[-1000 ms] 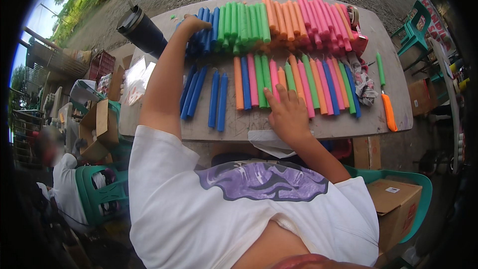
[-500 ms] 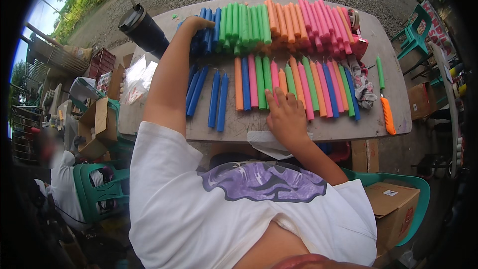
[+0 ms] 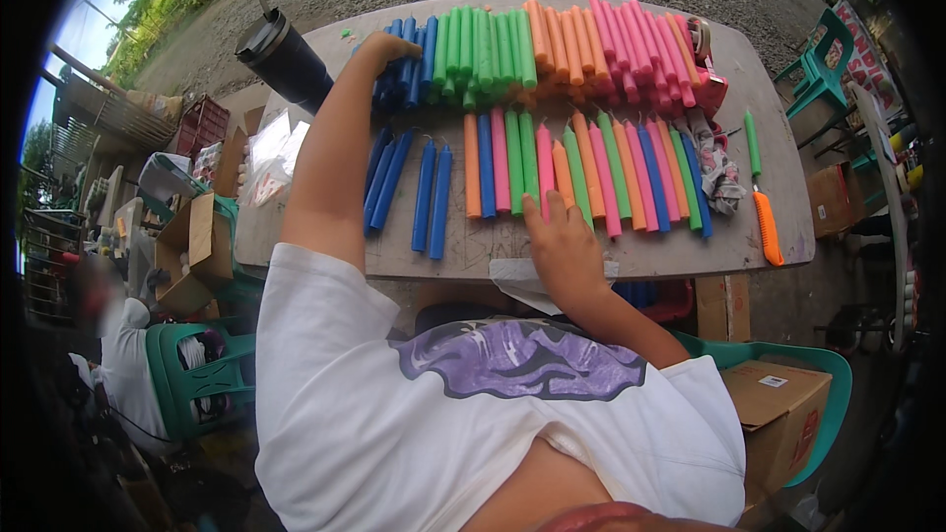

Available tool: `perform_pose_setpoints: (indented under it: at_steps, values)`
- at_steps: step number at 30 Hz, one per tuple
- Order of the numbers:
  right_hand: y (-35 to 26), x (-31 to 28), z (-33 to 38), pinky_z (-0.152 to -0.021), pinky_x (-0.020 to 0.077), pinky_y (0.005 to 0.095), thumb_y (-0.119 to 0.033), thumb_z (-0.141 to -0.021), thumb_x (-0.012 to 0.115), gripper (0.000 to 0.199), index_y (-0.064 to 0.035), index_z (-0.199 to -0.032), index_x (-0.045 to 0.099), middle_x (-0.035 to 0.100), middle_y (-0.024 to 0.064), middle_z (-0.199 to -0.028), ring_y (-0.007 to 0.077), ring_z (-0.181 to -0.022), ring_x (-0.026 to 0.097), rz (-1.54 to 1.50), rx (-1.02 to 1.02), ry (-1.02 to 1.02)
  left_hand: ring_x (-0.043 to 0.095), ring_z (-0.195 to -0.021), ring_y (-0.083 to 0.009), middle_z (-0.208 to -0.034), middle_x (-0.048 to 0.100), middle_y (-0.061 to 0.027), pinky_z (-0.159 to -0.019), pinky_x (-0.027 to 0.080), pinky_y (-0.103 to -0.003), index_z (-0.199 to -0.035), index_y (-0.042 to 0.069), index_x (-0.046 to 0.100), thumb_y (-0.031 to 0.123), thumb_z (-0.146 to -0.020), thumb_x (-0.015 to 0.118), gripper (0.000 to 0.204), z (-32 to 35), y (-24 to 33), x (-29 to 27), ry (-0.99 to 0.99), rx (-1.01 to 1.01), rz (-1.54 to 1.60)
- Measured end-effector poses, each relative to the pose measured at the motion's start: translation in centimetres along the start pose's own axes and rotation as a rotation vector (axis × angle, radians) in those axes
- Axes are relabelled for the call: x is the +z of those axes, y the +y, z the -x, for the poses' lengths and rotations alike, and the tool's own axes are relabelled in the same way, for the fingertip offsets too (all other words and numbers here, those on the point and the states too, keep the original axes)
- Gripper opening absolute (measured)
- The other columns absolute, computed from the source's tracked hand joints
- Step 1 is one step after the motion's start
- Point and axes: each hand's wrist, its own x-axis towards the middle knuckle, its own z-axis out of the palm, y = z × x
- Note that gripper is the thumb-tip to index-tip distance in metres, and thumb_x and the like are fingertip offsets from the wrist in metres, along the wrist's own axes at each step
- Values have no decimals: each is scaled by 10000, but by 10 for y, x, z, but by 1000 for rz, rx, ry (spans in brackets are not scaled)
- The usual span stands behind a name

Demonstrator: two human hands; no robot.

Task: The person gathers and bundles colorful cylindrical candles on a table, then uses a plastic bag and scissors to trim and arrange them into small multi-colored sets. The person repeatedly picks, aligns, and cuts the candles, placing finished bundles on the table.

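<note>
The right hand (image 3: 568,248) has slid toward the table's (image 3: 473,258) near edge, baring more of 1 orange candle (image 3: 563,171); its spread fingers touch the mixed-colour row's (image 3: 615,163) near ends. Near the far-left corner, the left hand (image 3: 378,49) covers blue candles (image 3: 428,54), grip unclear.
</note>
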Motion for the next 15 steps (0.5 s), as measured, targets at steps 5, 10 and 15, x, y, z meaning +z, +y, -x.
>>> perform_pose_setpoints:
  at_steps: [5,10,15]
  values:
    - [1,-22,-15,-806,543,447,-103,-808,611,530,-40,-1321,493,412,239,-1229,365,-919,608,-354,207,-133,677,-872,-273,-1012,700,-157,-795,526,-411,-1056,-19,708,306,-646,874,548,4,-8,2,-10,-33,149]
    - [18,-11,-27,-739,547,474,-59,-840,558,395,9,-1226,512,390,243,-1153,422,-794,624,-591,298,83,670,-851,-282,-992,698,-152,-776,519,-416,-1054,-16,708,272,-639,871,532,9,-11,0,39,-18,198]
    - [20,-11,-25,-726,549,464,-43,-872,544,354,23,-1219,517,398,222,-1132,390,-800,633,-617,244,146,663,-859,-284,-1005,688,-160,-774,513,-416,-1092,-31,689,267,-631,869,578,16,-11,0,56,-38,240]
